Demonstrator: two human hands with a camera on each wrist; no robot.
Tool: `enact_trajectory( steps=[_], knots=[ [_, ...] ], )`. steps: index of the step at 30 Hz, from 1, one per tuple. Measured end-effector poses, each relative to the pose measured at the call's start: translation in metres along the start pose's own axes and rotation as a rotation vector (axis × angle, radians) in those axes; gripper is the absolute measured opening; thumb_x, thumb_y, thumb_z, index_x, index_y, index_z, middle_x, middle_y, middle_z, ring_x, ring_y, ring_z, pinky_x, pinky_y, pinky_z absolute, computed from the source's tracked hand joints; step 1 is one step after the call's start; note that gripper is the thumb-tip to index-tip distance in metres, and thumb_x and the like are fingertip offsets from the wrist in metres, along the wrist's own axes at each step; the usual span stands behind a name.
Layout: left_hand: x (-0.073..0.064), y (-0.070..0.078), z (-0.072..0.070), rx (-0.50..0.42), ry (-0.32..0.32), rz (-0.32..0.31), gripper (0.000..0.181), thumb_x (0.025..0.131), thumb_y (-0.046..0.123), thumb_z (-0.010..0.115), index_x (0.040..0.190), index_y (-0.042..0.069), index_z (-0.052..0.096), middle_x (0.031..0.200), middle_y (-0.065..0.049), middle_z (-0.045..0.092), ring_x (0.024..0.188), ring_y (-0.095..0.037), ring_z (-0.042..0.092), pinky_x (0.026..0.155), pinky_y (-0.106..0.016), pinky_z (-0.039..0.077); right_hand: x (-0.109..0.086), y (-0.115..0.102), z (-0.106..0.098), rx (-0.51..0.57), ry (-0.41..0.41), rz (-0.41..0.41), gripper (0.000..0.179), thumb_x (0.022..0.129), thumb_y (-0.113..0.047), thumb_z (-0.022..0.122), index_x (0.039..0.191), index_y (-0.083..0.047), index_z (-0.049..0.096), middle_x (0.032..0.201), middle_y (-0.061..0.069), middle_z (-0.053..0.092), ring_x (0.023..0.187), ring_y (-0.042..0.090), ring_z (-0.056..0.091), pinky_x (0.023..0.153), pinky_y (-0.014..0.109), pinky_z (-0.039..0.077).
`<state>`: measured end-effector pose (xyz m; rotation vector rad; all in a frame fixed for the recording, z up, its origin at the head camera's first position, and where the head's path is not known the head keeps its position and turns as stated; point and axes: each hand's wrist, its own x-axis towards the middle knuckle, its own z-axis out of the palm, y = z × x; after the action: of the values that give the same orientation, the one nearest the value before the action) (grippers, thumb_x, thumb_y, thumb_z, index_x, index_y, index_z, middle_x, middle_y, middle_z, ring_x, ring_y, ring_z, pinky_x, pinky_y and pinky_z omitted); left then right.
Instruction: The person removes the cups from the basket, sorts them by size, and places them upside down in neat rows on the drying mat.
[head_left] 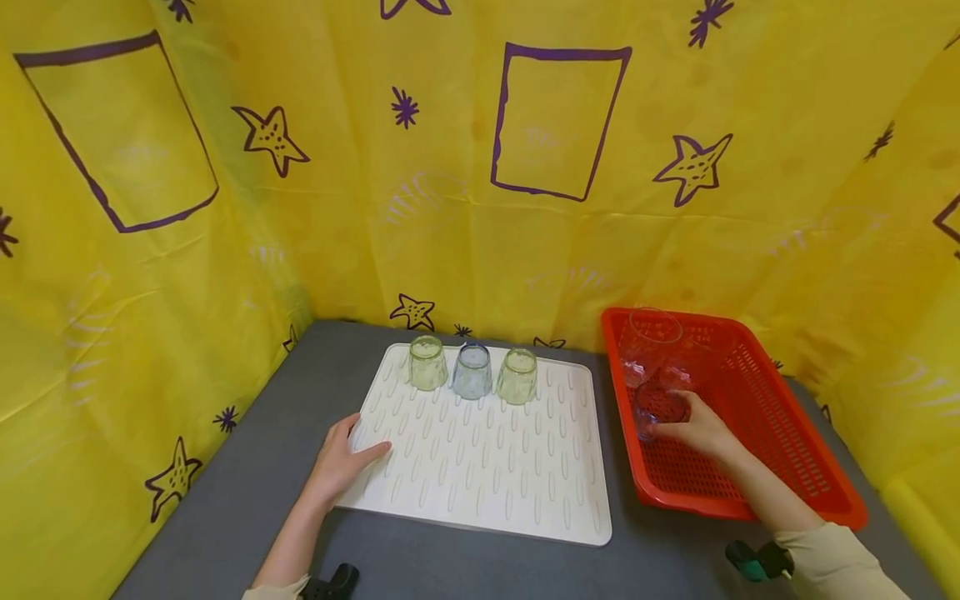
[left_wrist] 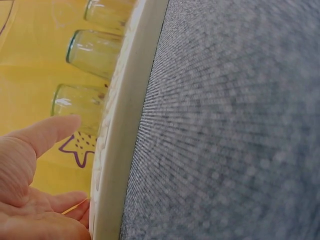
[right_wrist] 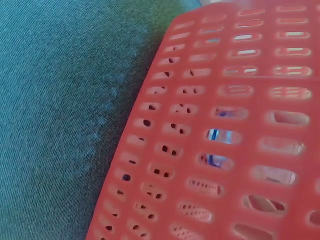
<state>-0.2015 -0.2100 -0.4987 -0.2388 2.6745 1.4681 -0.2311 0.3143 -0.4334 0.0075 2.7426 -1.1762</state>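
Observation:
My left hand [head_left: 343, 462] rests at the left edge of a white ribbed drying mat [head_left: 480, 467], thumb stretched out above it and fingers by its rim. Three tumblers stand upside down in a row along the mat's far side: a green tumbler [head_left: 427, 364], a blue tumbler [head_left: 472, 372] and another green tumbler [head_left: 517, 377]. Inside a red plastic basket [head_left: 843, 508], my right hand [head_left: 701, 429] grips a clear, bluish drinking glass [head_left: 647, 421] between thumb and fingers. The basket wall hides that hand in the right wrist view.
More clear glasses [head_left: 654, 333] stand in the basket's far left part, their outlines hard to separate. Mat and basket lie side by side on a dark grey table [head_left: 247, 467]. A yellow patterned cloth [head_left: 450, 242] hangs behind and on both sides.

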Motion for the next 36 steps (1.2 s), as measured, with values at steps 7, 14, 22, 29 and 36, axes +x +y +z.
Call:
enact_trajectory(
  steps=[7, 14, 22, 29, 36],
  knots=[
    [0.000, 0.001, -0.001, 0.008, -0.003, 0.001, 0.089, 0.079, 0.040, 0.069, 0.140, -0.005, 0.022, 0.143, -0.025, 0.019, 0.132, -0.038, 0.017, 0.104, -0.054, 0.020, -0.003, -0.001, -0.002, -0.012, 0.040, 0.025, 0.090, 0.073, -0.043, 0.074, 0.135, 0.004, 0.029, 0.119, 0.028, 0.048, 0.100, 0.034, 0.048, 0.084, 0.047, 0.045],
    [-0.001, 0.001, 0.000, -0.001, 0.008, 0.010, 0.088, 0.080, 0.040, 0.069, 0.140, -0.005, 0.022, 0.143, -0.025, 0.020, 0.132, -0.038, 0.019, 0.104, -0.053, 0.020, -0.016, -0.009, -0.006, 0.016, 0.098, 0.017, 0.090, 0.075, -0.049, 0.070, 0.136, 0.001, 0.028, 0.124, 0.026, 0.043, 0.103, 0.035, 0.046, 0.083, 0.048, 0.046],
    [-0.003, 0.007, -0.002, -0.089, 0.032, -0.011, 0.089, 0.081, 0.039, 0.068, 0.142, -0.003, 0.018, 0.144, -0.025, 0.020, 0.132, -0.036, 0.021, 0.104, -0.050, 0.022, -0.034, -0.032, -0.007, 0.069, 0.238, -0.026, 0.088, 0.076, -0.048, 0.070, 0.139, -0.005, 0.026, 0.129, 0.020, 0.041, 0.107, 0.032, 0.043, 0.080, 0.040, 0.048],
    [-0.006, 0.022, 0.000, -0.121, 0.074, 0.016, 0.086, 0.082, 0.042, 0.066, 0.143, 0.003, 0.020, 0.146, -0.019, 0.021, 0.135, -0.033, 0.018, 0.105, -0.050, 0.020, -0.050, -0.061, -0.001, 0.170, 0.291, -0.055, 0.082, 0.078, -0.044, 0.069, 0.140, -0.011, 0.027, 0.130, 0.013, 0.041, 0.111, 0.026, 0.040, 0.075, 0.025, 0.046],
    [-0.013, 0.051, 0.018, -0.319, 0.062, 0.087, 0.071, 0.083, 0.033, 0.068, 0.138, 0.007, 0.032, 0.142, -0.014, 0.033, 0.132, -0.029, 0.027, 0.105, -0.047, 0.025, -0.055, -0.080, 0.019, 0.306, 0.229, -0.144, 0.071, 0.080, -0.034, 0.070, 0.137, -0.016, 0.032, 0.129, 0.007, 0.043, 0.113, 0.020, 0.040, 0.081, 0.021, 0.045]
  ],
)
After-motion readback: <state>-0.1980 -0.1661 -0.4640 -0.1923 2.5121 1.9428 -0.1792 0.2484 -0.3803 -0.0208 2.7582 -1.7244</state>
